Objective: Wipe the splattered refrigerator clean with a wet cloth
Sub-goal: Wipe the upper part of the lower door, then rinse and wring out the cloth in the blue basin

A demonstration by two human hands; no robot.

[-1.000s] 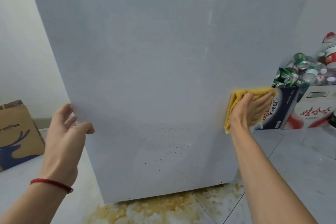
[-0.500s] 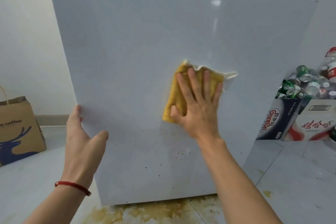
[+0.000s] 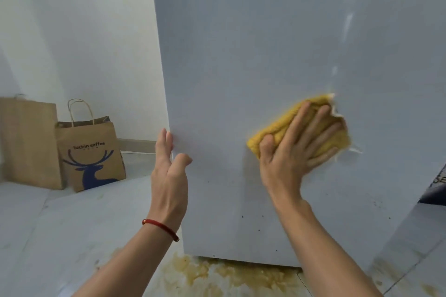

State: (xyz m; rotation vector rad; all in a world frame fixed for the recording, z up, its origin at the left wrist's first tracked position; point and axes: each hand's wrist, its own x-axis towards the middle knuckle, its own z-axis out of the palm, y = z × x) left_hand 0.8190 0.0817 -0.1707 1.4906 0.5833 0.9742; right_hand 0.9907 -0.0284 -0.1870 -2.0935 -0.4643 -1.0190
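**Flat palm on the cloth, low on the refrigerator door**

I'm looking down at the refrigerator (image 3: 277, 55), its pale door filling the view from 12 round to 3 o'clock. My right hand (image 3: 292, 149) is at about 3 o'clock, palm flat, fingers (image 3: 313, 125) straight and spread, pressing the yellow cloth (image 3: 272, 128) against the door. Nothing is curled round the cloth; it is pinned between palm and panel. The cloth sticks out past my thumb toward 9 o'clock, and its pale frayed edge shows beyond my fingertips toward 2 o'clock.

My left hand (image 3: 169, 171) is near the centre, at the door's left edge. It is open, fingers straight and together, fingertips right at the corner line, thumb apart and lying over the door front. I cannot tell whether it touches the panel. A red bracelet (image 3: 160, 228) circles that wrist.

Below the cloth, toward 5 o'clock, dark specks (image 3: 376, 204) dot the lower door. On the floor (image 3: 48, 236) at 6 o'clock, a brownish spill (image 3: 229, 270) spreads along the refrigerator's bottom edge. At 9 o'clock two brown paper bags stand side by side against the wall; the nearer bag (image 3: 91, 154) carries a blue deer print, the plain bag (image 3: 29, 140) sits left of it. A dark blue box edge (image 3: 434, 190) peeks in at 4 o'clock.
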